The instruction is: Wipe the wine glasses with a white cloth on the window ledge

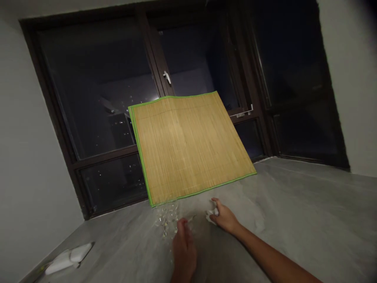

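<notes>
My left hand (184, 245) is low in the middle of the head view, its thumb and fingers drawn together. A thin, faint piece shows by its fingertips, too blurred to name. Just left of it, several clear, shiny glass-like pieces (166, 218) stand or lie close together on the grey surface; their exact shape is hard to make out. My right hand (225, 217) is a little farther right, its fingers curled around a crumpled white tissue (211, 215). Behind both hands, a bamboo mat (191, 145) with green edging leans tilted against the window.
The grey marbled ledge (294, 212) runs under a dark-framed window (91, 94) with a white handle (167, 77). A white wrapped bundle (69, 258) lies at the lower left, beside the left wall (26, 157). Another wall (356, 90) rises on the right.
</notes>
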Demonstrator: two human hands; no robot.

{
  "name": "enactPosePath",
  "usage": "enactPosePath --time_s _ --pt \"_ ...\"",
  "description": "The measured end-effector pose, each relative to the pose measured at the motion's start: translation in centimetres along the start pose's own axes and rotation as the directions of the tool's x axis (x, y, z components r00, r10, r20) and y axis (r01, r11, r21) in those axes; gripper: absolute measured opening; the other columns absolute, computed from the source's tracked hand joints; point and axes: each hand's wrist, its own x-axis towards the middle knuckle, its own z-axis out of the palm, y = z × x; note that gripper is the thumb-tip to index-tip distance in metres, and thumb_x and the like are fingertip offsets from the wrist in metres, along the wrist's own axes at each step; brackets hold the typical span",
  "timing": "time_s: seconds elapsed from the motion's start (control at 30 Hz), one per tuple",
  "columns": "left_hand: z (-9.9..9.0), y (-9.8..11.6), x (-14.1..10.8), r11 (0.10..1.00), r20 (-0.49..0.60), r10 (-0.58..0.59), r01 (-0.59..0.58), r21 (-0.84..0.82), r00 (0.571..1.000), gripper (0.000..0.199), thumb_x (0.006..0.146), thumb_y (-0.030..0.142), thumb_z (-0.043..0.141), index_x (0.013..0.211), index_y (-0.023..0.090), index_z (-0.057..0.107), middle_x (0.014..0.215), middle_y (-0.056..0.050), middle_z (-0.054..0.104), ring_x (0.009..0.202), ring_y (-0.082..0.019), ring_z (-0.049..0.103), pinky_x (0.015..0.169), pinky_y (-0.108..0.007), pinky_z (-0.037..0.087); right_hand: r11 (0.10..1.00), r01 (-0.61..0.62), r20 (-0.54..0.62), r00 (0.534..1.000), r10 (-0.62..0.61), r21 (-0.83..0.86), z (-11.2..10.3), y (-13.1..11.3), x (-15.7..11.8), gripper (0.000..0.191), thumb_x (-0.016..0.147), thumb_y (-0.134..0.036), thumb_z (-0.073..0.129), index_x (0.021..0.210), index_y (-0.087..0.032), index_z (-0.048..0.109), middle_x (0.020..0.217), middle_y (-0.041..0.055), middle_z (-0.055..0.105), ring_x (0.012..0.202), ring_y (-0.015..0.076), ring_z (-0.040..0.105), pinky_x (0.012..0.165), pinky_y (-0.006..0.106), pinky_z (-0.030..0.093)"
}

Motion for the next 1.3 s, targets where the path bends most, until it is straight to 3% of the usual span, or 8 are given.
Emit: enactPosePath --time_s 0.07,0.17,0.33,0.5,0.63,0.73,1.03,1.3 --pt "1.6 -0.1 0.0 0.993 0.064 0.073 -0.078 0.09 0.995 0.042 0.085 0.05 0.051 0.113 0.02 0.058 0.107 -0.012 0.069 0.1 -0.029 0.062 0.093 -0.04 0.043 0.955 -0.023 -0.005 1.0 0.025 0.294 0.9 -0.8 -0.3 0.063 0.069 -0.024 0.061 0.129 -0.023 0.041 0.083 -0.0006 0.064 0.071 0.0175 0.061 0.062 0.026 0.042" --pt "2.9 -0.9 0.4 0.992 0.031 0.061 -0.064 0.113 0.998 0.042 0.085 0.044 0.052 0.119 0.018 0.052 0.116 -0.015 0.066 0.109 -0.029 0.06 0.095 -0.038 0.041 0.759 -0.07 0.067 0.997 0.035 0.647 2.0 -2.0 -0.8 0.056 0.064 -0.024 0.062 0.117 -0.024 0.043 0.082 -0.0026 0.06 0.062 0.0139 0.057 0.054 0.024 0.041" --pt "2.8 -0.7 0.7 0.996 0.008 0.029 -0.03 0.088 1.0 0.051 0.081 0.042 0.058 0.125 0.018 0.048 0.12 -0.017 0.063 0.111 -0.032 0.06 0.094 -0.039 0.042 0.606 -0.076 0.106 0.994 -0.014 0.792 1.8 -4.2 -1.8 0.062 0.057 -0.021 0.065 0.113 -0.026 0.04 0.076 -0.0073 0.055 0.052 0.0096 0.05 0.047 0.02 0.036" --pt "2.0 1.6 1.7 0.984 -0.087 0.122 -0.109 0.14 0.989 0.053 0.078 0.042 0.062 0.123 0.015 0.052 0.123 -0.019 0.06 0.122 -0.036 0.052 0.104 -0.046 0.035 0.665 0.127 -0.042 0.989 -0.142 0.736 0.9 -6.4 -3.4 0.073 0.066 -0.022 0.065 0.129 -0.029 0.029 0.087 -0.0046 0.058 0.054 0.01 0.05 0.048 0.022 0.04" --pt "1.4 2.3 2.3 0.992 -0.067 0.084 -0.077 0.098 0.994 0.049 0.074 0.04 0.068 0.117 0.018 0.06 0.118 -0.016 0.065 0.125 -0.036 0.049 0.108 -0.046 0.03 0.79 0.369 -0.204 0.93 -0.307 0.49 0.4 -7.2 -4.3 0.072 0.074 -0.02 0.066 0.136 -0.028 0.03 0.091 -0.001 0.061 0.069 0.0142 0.057 0.063 0.026 0.046" --pt "1.2 2.2 2.1 0.995 -0.02 0.057 -0.056 0.086 0.998 0.049 0.072 0.037 0.07 0.116 0.017 0.062 0.116 -0.018 0.065 0.125 -0.037 0.049 0.109 -0.047 0.027 0.812 0.451 -0.24 0.891 -0.386 0.37 0.2 -7.1 -4.3 0.069 0.078 -0.019 0.064 0.138 -0.028 0.031 0.094 0.0008 0.062 0.079 0.0165 0.06 0.074 0.029 0.047" --pt "1.6 1.7 1.0 0.934 0.177 0.185 -0.229 0.273 0.967 0.063 0.067 0.042 0.075 0.124 0.021 0.061 0.116 -0.016 0.063 0.115 -0.036 0.052 0.108 -0.05 0.025 0.887 0.365 -0.33 0.905 -0.267 0.282 0.3 -4.7 -2.5 0.062 0.082 -0.022 0.058 0.138 -0.024 0.032 0.108 0.0052 0.062 0.095 0.0206 0.062 0.086 0.033 0.047" --pt "1.2 1.8 1.1 0.919 0.205 0.227 -0.279 0.279 0.952 0.059 0.075 0.041 0.067 0.129 0.021 0.058 0.113 -0.015 0.063 0.113 -0.035 0.052 0.107 -0.05 0.025 0.904 0.333 -0.169 0.94 -0.296 0.268 0.4 -4.7 -2.7 0.075 0.069 -0.014 0.061 0.137 -0.026 0.034 0.096 -0.0003 0.066 0.074 0.0157 0.06 0.071 0.026 0.044"
